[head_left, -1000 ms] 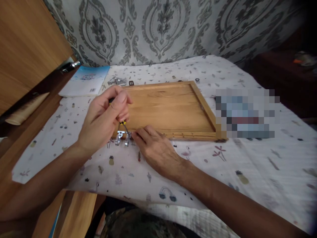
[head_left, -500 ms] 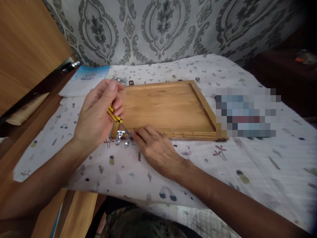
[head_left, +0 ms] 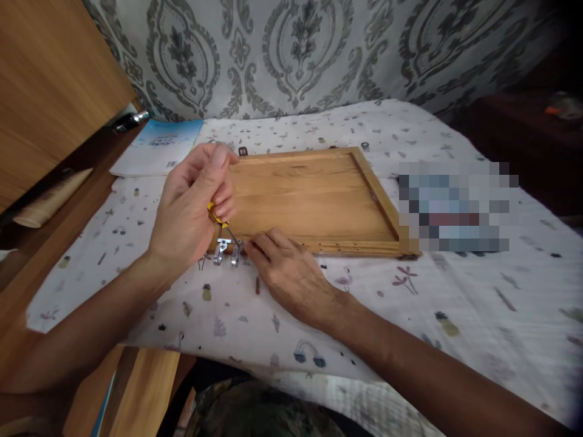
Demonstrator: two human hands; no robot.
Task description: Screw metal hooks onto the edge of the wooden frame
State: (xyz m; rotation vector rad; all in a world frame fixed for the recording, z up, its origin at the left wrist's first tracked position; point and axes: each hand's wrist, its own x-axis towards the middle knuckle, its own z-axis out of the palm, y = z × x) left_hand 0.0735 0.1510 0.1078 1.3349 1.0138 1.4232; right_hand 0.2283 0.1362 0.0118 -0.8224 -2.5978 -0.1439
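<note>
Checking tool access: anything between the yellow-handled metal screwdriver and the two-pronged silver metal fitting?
Nothing visible: the left hand holds the screwdriver, its shaft slanting down to the fitting. The right hand sits beside the fitting, not across the shaft. Exact contact is too small to tell.

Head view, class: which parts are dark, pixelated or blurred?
Head view: the upper-right corner is dark; head view: blocky pixelation hides details right of the framed wooden panel; head view: small print on the blue-and-white book is too soft to read.
</note>
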